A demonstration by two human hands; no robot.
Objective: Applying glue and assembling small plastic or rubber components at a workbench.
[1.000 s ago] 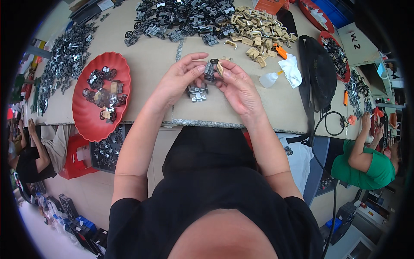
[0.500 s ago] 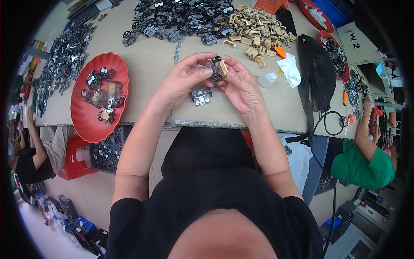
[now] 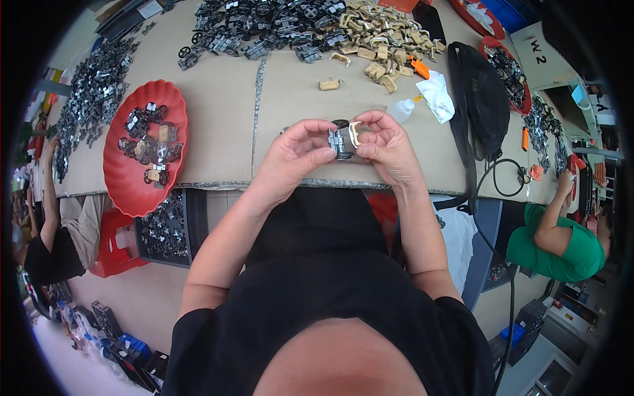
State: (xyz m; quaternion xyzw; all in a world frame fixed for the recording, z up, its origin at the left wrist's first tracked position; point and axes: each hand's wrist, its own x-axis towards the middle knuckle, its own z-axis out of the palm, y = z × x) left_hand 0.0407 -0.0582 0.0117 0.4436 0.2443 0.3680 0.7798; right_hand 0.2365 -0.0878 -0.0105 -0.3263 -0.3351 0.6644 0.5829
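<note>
My left hand point(image 3: 295, 158) and my right hand point(image 3: 388, 146) meet above the near edge of the cardboard-covered table point(image 3: 218, 119). Between the fingertips of both hands sits a small grey metal part with a black wheel point(image 3: 341, 142), and a tan plastic piece point(image 3: 355, 134) is pressed against its right side by my right fingers. A red scalloped tray point(image 3: 132, 185) with several assembled dark parts lies to the left of my left hand. One loose tan piece point(image 3: 329, 84) rests on the table beyond my hands.
Heaps of grey metal parts point(image 3: 264, 23) and tan pieces point(image 3: 376, 33) line the far edge. A small squeeze bottle point(image 3: 401, 109), white cloth point(image 3: 436, 96) and black bag point(image 3: 485, 99) lie right. A person in green point(image 3: 555, 237) sits right; another person point(image 3: 46, 231) left.
My hands have lifted the grey part and tan piece off the table and drawn them nearer to me; the small part that lay under my hands is no longer visible.
</note>
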